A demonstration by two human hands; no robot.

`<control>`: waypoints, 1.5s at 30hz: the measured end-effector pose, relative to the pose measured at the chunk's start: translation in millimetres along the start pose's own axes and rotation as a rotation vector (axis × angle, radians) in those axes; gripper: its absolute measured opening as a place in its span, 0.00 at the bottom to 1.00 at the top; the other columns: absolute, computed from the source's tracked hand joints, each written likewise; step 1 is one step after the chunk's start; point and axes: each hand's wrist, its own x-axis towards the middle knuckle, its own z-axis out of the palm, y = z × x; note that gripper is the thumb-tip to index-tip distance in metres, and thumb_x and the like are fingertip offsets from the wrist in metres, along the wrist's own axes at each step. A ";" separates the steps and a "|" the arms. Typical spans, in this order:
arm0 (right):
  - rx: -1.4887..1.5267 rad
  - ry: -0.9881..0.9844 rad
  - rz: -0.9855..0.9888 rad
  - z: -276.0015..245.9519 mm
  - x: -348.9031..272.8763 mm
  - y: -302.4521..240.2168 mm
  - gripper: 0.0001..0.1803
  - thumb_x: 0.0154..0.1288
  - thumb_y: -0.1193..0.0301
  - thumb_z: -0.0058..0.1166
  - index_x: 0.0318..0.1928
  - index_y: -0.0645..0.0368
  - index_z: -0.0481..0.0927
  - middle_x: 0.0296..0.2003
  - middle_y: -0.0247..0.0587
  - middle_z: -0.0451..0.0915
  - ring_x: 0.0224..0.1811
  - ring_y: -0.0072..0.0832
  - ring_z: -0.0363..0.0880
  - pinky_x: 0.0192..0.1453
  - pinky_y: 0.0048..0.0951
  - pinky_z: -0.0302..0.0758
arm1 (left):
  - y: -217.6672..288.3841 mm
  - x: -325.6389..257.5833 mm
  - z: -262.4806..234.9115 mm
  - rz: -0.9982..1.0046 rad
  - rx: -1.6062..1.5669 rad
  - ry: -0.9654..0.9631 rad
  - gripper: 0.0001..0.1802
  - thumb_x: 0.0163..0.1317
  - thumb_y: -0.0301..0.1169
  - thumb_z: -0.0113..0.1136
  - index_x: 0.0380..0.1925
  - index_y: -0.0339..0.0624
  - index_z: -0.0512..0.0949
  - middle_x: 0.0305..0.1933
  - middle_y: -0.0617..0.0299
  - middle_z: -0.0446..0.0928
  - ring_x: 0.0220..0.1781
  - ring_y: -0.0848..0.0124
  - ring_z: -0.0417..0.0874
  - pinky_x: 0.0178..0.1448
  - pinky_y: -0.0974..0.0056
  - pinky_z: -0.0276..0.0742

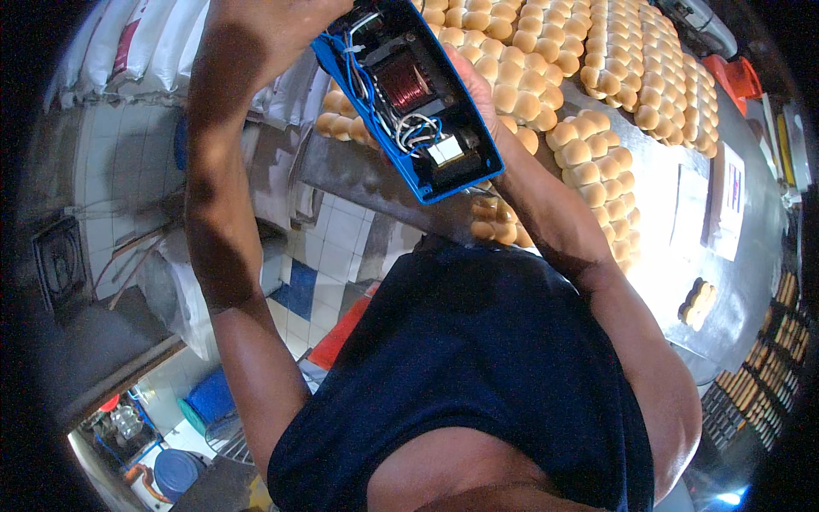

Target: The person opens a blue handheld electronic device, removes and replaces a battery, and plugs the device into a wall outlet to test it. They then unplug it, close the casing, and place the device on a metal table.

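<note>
An opened blue electrical device (490,166), long and box-shaped, is held up at the top centre with its inside facing me. In its black interior sit a dark red copper-wound coil (404,83), blue and white wires (408,130) and a white block (444,151). My right hand (474,84) grips the casing along its right side, fingers partly behind it. At the device's upper left, my left hand (286,26) is close against it; its fingers are cut off by the frame's top edge.
Beyond the device, a metal table (674,183) carries several slabs of joined bread buns (529,85). Papers (725,200) and a small bun piece (699,305) lie on its right part. White sacks (141,43) are stacked at the far left. Racks of bread (768,367) stand at the lower right.
</note>
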 end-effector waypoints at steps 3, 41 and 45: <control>0.061 -0.064 0.029 3.8 2.2 4.1 0.35 0.69 0.46 0.52 0.64 0.62 0.72 0.54 0.52 0.81 0.52 0.41 0.84 0.58 0.46 0.81 | -5.8 6.3 -17.5 -0.144 -0.092 -0.127 0.17 0.50 0.22 0.66 0.42 0.32 0.78 0.35 0.55 0.84 0.36 0.71 0.83 0.44 0.66 0.79; -0.283 0.011 -0.202 49.5 22.8 -1.2 0.41 0.67 0.38 0.48 0.65 0.60 0.70 0.55 0.51 0.80 0.52 0.38 0.83 0.58 0.43 0.82 | -2.5 -109.4 17.2 0.247 0.050 0.047 0.29 0.37 0.31 0.80 0.43 0.43 0.79 0.43 0.59 0.71 0.44 0.59 0.74 0.48 0.56 0.72; -0.414 0.079 -0.231 49.0 23.4 -2.5 0.42 0.67 0.37 0.47 0.66 0.60 0.69 0.55 0.52 0.79 0.53 0.39 0.82 0.59 0.43 0.82 | 4.6 -103.0 11.5 0.252 0.135 -0.004 0.27 0.37 0.32 0.80 0.41 0.45 0.80 0.41 0.60 0.73 0.45 0.58 0.75 0.49 0.55 0.71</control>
